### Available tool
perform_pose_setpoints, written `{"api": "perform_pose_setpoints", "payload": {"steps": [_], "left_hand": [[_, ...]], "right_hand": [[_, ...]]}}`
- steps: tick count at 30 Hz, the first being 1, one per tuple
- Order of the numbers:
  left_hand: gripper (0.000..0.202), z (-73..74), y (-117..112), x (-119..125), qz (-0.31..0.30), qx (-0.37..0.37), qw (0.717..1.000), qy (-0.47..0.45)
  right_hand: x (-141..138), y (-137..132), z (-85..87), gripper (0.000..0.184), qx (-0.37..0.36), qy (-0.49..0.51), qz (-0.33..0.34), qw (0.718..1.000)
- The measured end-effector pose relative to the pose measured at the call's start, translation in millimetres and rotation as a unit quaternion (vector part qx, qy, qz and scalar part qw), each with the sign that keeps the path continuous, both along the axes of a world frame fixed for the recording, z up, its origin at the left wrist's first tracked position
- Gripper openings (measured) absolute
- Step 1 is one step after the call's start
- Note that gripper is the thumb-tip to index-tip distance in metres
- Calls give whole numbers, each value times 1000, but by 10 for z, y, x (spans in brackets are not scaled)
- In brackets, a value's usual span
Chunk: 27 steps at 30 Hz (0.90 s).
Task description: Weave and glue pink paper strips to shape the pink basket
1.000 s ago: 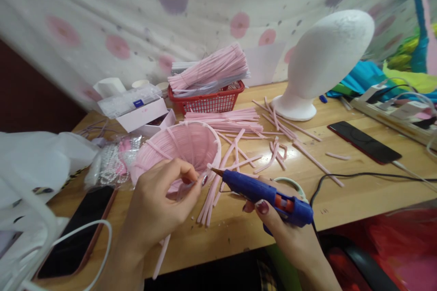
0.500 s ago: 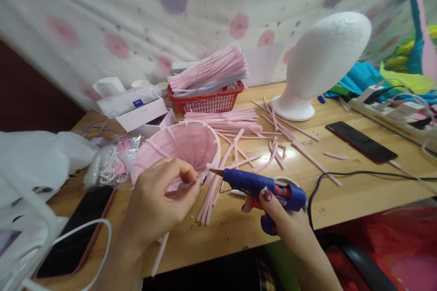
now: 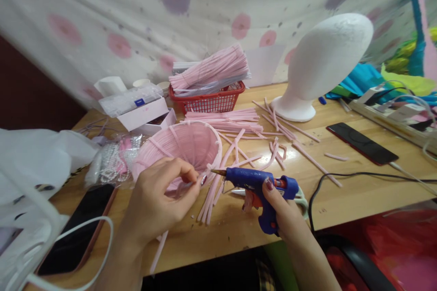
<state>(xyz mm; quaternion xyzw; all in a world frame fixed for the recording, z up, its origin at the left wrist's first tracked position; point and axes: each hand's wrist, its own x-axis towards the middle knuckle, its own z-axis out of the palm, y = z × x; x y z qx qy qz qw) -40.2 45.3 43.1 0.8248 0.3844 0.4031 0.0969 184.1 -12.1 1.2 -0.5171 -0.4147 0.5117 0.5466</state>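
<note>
My left hand (image 3: 160,195) is closed in a pinch on a pink pipe cleaner (image 3: 159,253), whose tail hangs out below the wrist. Just behind those fingers, a bowl-shaped pink piece (image 3: 187,141) made of pipe cleaners lies tilted, its hollow showing; part of its near side is hidden by my hand. My right hand (image 3: 285,204) grips a blue hot glue gun (image 3: 248,177) by its handle. The gun's brass nozzle points left, at the pinched pipe cleaner beside the bowl's rim, very close to or touching it.
Loose pink pipe cleaners (image 3: 221,122) lie behind the bowl, before a red basket (image 3: 211,102). Scissors (image 3: 302,201) lie partly behind the gun. A white foam head (image 3: 324,61) stands back right. Phones (image 3: 362,142) lie at both sides; a black cable (image 3: 341,174) crosses the right.
The glue gun has tilted a little and its back end has shifted slightly left, uncovering more of the scissors. My left hand keeps its pinch in nearly the same place.
</note>
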Motion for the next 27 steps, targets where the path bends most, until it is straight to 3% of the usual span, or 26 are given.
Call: {"api": "perform_pose_setpoints", "payload": {"steps": [5, 8, 11, 14, 17, 19, 23, 26, 27], "left_hand": [[13, 2, 23, -27, 7, 20, 1000, 3], [14, -14, 27, -45, 5, 15, 1000, 6], [13, -43, 15, -59, 16, 7, 1000, -2], [5, -86, -11, -61, 43, 16, 999, -8], [9, -137, -62, -53, 66, 28, 997, -10], [14, -168, -110, -41, 83, 9, 996, -15], [14, -194, -205, -5, 91, 8, 996, 2], [10, -181, -236, 27, 72, 34, 996, 28], [9, -174, -238, 36, 64, 43, 997, 32]], "right_hand": [[-7, -60, 35, 62, -2, -86, -44, 995], [43, -132, 18, 59, -5, -133, -108, 985], [278, -184, -34, 56, -5, -197, -190, 962], [731, -182, -61, 57, -43, -277, -283, 917], [1250, -131, -52, 63, -128, -397, -373, 829], [1531, -74, -56, 63, -141, -443, -394, 793], [1827, 63, -124, 59, -136, -452, -364, 803], [1871, 84, -188, 51, -104, -450, -329, 824], [1862, 53, -207, 50, -102, -457, -335, 818]]}}
